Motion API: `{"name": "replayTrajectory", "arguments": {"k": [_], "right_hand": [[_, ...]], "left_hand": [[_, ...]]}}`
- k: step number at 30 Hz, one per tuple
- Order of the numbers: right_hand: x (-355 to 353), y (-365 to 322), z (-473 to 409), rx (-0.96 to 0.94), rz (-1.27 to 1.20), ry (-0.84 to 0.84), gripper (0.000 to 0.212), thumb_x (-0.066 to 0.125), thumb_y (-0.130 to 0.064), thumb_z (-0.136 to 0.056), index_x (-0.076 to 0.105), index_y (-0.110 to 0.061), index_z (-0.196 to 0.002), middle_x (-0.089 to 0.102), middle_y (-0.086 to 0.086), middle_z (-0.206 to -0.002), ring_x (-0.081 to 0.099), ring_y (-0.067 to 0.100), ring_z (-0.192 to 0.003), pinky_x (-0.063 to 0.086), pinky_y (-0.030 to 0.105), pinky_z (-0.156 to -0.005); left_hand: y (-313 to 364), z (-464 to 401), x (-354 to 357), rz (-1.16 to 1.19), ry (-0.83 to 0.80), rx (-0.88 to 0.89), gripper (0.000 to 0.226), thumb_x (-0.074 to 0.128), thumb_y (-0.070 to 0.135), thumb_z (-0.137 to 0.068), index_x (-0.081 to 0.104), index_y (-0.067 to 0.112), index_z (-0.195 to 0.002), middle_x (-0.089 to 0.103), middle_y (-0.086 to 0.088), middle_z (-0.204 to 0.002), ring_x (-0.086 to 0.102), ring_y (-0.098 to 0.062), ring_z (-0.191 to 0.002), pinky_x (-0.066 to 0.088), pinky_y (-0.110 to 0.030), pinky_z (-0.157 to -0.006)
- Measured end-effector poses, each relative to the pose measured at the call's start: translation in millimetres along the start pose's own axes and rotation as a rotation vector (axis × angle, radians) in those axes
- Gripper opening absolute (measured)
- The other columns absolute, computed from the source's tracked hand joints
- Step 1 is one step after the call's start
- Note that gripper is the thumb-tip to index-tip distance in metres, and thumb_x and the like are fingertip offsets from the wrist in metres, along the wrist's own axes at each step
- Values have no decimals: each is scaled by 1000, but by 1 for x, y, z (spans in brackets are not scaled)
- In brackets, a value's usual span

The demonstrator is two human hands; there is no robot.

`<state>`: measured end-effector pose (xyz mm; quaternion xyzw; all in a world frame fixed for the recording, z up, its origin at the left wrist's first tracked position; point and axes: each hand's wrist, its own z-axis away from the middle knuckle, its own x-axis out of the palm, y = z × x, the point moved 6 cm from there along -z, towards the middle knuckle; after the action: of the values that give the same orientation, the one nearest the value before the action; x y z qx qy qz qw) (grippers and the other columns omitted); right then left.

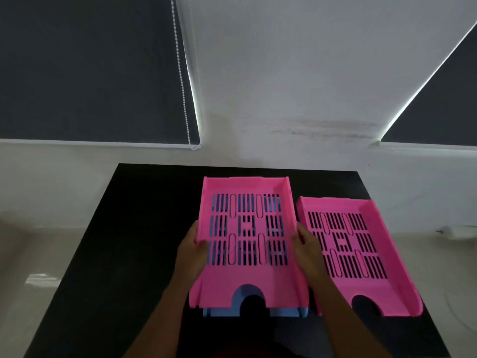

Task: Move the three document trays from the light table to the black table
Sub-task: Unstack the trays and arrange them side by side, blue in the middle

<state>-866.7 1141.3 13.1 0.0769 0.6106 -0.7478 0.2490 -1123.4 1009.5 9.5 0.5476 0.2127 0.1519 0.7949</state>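
Here the black table (108,241) fills the lower half of the view, its far edge set against a white wall (284,73). On that wall hang two dark blinds, one at ten o'clock (90,68) with a bead cord (182,81) down its right edge, the other at two o'clock (444,99).

Going left to right, the left hand (192,250) comes first, at about seven o'clock of centre. Its fingers are curled round the left wall of a pink tray (247,280), thumb lying inside on the slotted floor. That tray sits over a blue tray (255,311), which shows through the slots and pokes out along the near edge; whether the pink one rests fully on it or is held just above cannot be told. The right hand (307,241) clasps the same tray's right wall, fingers closed on the rim.

Just beside it, at four o'clock, a second pink tray (387,285) lies flat on the table, angled slightly; the right wrist crosses its near left corner and hides part of it.

Counted: three trays, two pink and one blue, all over the black table; two hands, both on the one tray.
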Motion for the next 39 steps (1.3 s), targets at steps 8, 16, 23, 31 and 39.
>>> {"name": "replayTrajectory", "arguments": {"k": [8,16,23,31,39], "right_hand": [[102,-56,18,-59,-106,-102,31,43,-14,-108,67,-13,-127,74,13,-111,71,33,-101,58,51,-94],[212,-77,34,-38,-78,-275,25,45,-15,-105,69,-14,-110,74,10,-99,73,28,-88,61,37,-78],[250,-61,36,15,55,-349,28,42,-7,-103,67,-13,-115,74,9,-100,71,24,-82,57,23,-68],[258,-46,34,30,207,-358,38,38,6,-101,62,-11,-126,71,9,-112,67,8,-85,51,7,-61],[251,-48,27,-7,192,-321,31,42,3,-101,66,-14,-114,68,-2,-91,62,-3,-65,49,7,-54]], "left_hand": [[-10,-7,-116,24,126,23,35,52,12,-96,61,40,-116,75,-1,-97,76,-14,-78,59,-24,-57],[-41,-6,-229,-20,292,1,38,52,4,-94,66,26,-121,77,10,-87,75,-3,-72,54,-11,-51],[-74,-12,-252,-135,274,-60,36,51,6,-93,66,21,-122,75,4,-95,74,-9,-74,54,-23,-60],[-92,-23,-248,-207,236,-72,29,51,9,-95,64,28,-113,70,13,-88,68,3,-72,47,-16,-61],[-93,-27,-243,-291,292,-49,28,48,10,-96,61,21,-118,68,9,-83,66,-3,-60,43,-13,-52]]}}
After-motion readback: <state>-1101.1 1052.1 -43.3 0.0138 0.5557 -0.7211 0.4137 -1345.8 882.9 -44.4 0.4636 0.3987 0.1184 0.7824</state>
